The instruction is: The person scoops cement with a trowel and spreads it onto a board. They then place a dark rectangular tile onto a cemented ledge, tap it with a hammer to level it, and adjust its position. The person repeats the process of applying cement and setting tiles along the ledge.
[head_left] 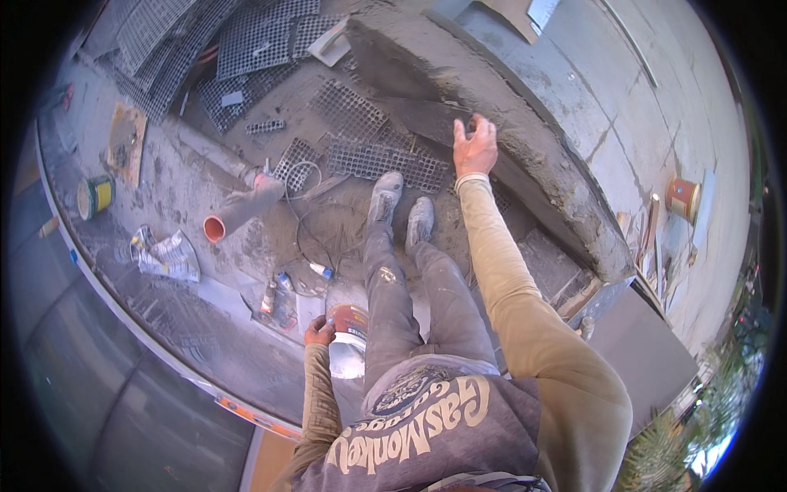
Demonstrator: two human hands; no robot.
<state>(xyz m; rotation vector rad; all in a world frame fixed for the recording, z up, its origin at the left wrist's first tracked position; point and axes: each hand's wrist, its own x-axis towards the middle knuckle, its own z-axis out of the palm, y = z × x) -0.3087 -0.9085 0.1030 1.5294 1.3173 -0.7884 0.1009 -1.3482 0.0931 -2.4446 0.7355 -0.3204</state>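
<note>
My right hand [475, 148] reaches forward with its fingers bent and apart, beside the edge of a dark flat panel [426, 120]. A raised wall coated in wet grey mortar [525, 135] runs just past it. Whether the fingertips touch the panel or the wall, I cannot tell. Low beside my left leg, my left hand [319, 330] curls its fingers at the rim of a red and white bucket [349, 322]. Something pale lies inside that bucket. Past my shoes, dark plastic grid panels [385, 164] lie on the dusty ground, partly covered in mortar.
An orange-ended pipe [238, 215] and a looped cable [299, 197] with a blue and white plug lie left. More grid panels [258, 41] are piled at the far left. A green and yellow can [96, 197] and torn bag [170, 256] lie left; a brown bucket [682, 198] stands right.
</note>
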